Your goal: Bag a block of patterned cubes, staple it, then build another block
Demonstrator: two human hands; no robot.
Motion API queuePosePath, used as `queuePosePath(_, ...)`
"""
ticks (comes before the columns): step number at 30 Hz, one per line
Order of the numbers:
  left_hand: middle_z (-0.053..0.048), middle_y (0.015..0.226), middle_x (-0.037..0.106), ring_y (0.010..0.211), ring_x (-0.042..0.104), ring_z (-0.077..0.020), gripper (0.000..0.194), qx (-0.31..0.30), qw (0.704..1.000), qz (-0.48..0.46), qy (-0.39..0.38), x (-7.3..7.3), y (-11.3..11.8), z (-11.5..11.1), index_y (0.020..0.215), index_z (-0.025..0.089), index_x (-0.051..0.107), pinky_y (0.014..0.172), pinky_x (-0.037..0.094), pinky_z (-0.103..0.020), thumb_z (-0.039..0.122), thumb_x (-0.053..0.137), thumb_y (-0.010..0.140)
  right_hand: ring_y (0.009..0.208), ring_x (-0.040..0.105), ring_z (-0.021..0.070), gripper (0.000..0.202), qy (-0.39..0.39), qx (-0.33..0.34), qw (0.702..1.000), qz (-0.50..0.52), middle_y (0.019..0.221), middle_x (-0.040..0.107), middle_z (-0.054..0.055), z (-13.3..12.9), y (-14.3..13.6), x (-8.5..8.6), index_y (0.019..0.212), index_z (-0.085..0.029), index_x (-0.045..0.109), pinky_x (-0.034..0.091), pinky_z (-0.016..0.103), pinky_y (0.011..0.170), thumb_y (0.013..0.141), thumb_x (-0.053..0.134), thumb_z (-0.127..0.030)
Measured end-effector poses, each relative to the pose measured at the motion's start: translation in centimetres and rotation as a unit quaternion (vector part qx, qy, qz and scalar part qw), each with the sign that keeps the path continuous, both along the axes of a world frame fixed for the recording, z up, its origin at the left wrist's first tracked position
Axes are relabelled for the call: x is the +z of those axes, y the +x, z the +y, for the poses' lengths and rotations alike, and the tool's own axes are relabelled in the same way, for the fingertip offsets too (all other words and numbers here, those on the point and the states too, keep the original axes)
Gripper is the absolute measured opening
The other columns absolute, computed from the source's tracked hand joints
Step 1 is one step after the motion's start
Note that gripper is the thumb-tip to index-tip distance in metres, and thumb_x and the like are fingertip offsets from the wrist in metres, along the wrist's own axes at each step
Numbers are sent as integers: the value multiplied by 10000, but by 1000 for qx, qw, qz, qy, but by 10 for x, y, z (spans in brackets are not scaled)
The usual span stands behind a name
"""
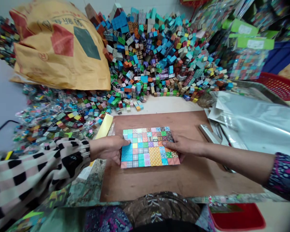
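A rectangular panel of colourful patterned squares (148, 147) is held between my two hands, over a brown wooden board (159, 185). My left hand (110, 147), below a black-and-white checked sleeve, grips the panel's left edge, thumb on top and fingers at the side and beneath. My right hand (180, 145) holds the right edge, its thumb lying on the squares and the other fingers mostly hidden under the panel. The panel's patterned face is turned up.
A large heap of small coloured blocks (147, 61) stands behind the board. A yellow sack (62, 48) lies back left. Clear plastic sheets (263, 119) and a metal strip (209, 133) are at the right. A red tray (236, 219) is below the front edge.
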State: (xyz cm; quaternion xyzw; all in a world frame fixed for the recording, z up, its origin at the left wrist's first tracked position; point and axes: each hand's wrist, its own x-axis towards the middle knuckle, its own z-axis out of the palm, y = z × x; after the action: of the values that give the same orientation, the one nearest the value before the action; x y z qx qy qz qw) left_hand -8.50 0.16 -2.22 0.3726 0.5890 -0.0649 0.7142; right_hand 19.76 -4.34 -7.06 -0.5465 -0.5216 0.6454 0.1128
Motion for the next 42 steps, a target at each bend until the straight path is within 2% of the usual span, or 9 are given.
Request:
queuePosePath(5,-105,758,713,568,660,-208,352,-34,999,-25,-22,-1,-2,2,1033,123,582,608,531,-344,414,394,975,713,699,244,627,11,1,1000,3,1047,663,152,0,1,-4,1278,-190,406,582,301,421,840,611,-590)
queuePosePath(11,-109,820,704,590,654,-198,396,-37,999,-18,-16,0,0,2,1154,86,519,609,512,-339,414,380,981,669,693,227,623,23,0,1000,18,986,676,133,-1,1,-4,1264,-184,433,587,315,422,829,620,-589)
queuePosePath(15,-104,774,698,553,636,-194,391,-45,999,-12,-15,2,2,1,1139,77,519,607,506,-350,383,324,994,676,698,237,593,27,2,1000,16,970,677,128,-1,1,-5,1241,-182,445,595,332,427,835,612,-581)
queuePosePath(19,-99,745,702,557,646,-205,369,-44,999,-3,-10,3,3,2,1133,86,521,600,500,-340,389,382,974,681,700,243,592,28,0,1000,6,991,673,140,-1,1,-7,1234,-178,432,576,305,398,842,600,-588)
queuePosePath(25,-114,798,713,583,652,-216,375,-3,1000,9,-1,-3,2,2,1102,100,564,595,505,-348,425,495,928,706,706,253,625,40,-7,999,9,1057,674,156,-2,2,-9,1275,-190,409,554,279,371,836,607,-589)
queuePosePath(32,-127,813,718,541,640,-207,357,-15,1000,0,0,-4,-1,1,1083,101,580,592,517,-356,392,406,970,732,711,259,611,39,-14,999,2,1122,661,165,-4,0,-7,1294,-204,393,566,291,393,848,601,-565)
queuePosePath(37,-134,792,718,564,655,-213,376,-13,1000,20,4,-4,0,0,1100,90,559,587,518,-348,361,320,999,701,705,255,624,33,-18,999,-9,1068,671,165,-6,0,-8,1274,-183,410,569,311,397,835,604,-581)
queuePosePath(42,-126,775,716,551,648,-212,361,-50,998,-9,25,-6,-4,-1,1029,107,591,574,524,-347,431,471,925,740,703,259,634,49,-18,999,-10,1094,658,169,-7,-1,-9,1284,-175,382,567,308,408,841,591,-577)
